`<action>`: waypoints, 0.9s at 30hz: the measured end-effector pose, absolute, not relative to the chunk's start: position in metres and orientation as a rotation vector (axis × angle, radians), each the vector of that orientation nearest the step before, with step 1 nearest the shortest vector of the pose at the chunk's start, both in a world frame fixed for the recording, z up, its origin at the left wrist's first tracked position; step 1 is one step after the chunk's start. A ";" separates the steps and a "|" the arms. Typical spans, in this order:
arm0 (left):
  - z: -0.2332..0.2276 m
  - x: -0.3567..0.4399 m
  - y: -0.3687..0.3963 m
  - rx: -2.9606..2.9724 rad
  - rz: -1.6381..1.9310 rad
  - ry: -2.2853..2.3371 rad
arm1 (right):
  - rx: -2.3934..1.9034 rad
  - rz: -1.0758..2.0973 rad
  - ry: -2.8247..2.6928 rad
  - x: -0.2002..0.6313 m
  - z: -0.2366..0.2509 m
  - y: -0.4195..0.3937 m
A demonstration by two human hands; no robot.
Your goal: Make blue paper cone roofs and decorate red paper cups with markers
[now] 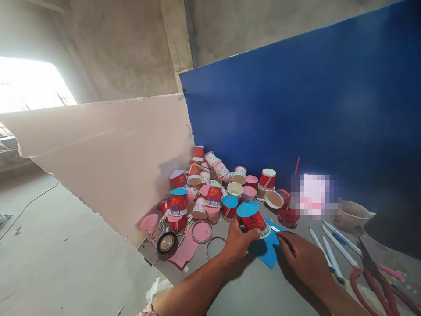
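Observation:
My left hand (239, 240) is closed around a red paper cup (255, 221), tilted, with a blue paper disc (247, 209) over its upturned end. Blue-green strokes mark the cup's white rim band. My right hand (301, 252), fingers pinched, holds a slim thing with a pale tip (275, 228) close to that rim; most of it is hidden by the fingers, so I cannot tell its kind. Beneath the cup and between both hands lies a sheet of blue paper (271, 254).
Decorated cups (213, 195) are piled at the back corner against the blue panel (279, 109) and white board (115, 145). A tape roll (167, 244) and pink paper (186, 252) lie left. Several markers (338, 243), red-handled scissors (371, 274) and a bowl (353, 215) are right.

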State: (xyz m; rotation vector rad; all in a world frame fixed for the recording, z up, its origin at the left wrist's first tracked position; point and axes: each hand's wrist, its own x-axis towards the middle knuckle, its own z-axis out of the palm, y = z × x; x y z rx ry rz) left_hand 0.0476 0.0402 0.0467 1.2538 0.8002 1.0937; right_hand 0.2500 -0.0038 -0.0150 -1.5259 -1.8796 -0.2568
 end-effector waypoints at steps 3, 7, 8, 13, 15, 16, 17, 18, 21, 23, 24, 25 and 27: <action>0.053 0.045 0.039 1.160 1.123 0.779 | -1.513 -0.214 -1.863 0.250 -0.014 -0.005; 0.078 0.025 0.050 1.113 1.171 0.814 | -1.536 -0.108 -1.867 0.250 -0.013 -0.007; 0.090 0.015 0.058 1.120 1.196 0.836 | -1.544 -0.072 -1.869 0.250 -0.012 -0.008; 0.166 -0.056 0.126 1.511 1.422 1.197 | -1.575 0.034 -1.821 0.251 -0.008 -0.011; 0.192 -0.081 0.160 1.624 1.505 1.408 | -1.581 0.058 -1.804 0.252 -0.009 -0.011; 0.202 -0.091 0.177 1.643 1.520 1.447 | -1.578 0.071 -1.801 0.252 -0.009 -0.010; 0.209 -0.098 0.193 1.659 1.527 1.495 | -1.572 0.084 -1.803 0.253 -0.010 -0.010; 0.214 -0.103 0.207 1.673 1.515 1.548 | -1.563 0.093 -1.808 0.253 -0.011 -0.009; 0.220 -0.108 0.238 1.708 1.419 1.722 | -1.549 0.108 -1.822 0.254 -0.013 -0.007; 0.221 -0.106 0.247 1.731 1.329 1.811 | -1.540 0.105 -1.822 0.253 -0.011 -0.006; 0.222 -0.105 0.249 1.747 1.277 1.841 | -1.532 0.100 -1.823 0.252 -0.009 -0.006; 0.224 -0.102 0.248 1.770 1.216 1.861 | -1.517 0.091 -1.828 0.251 -0.006 -0.007; 0.230 -0.097 0.238 1.837 1.081 1.876 | -1.497 0.079 -1.851 0.248 0.002 -0.007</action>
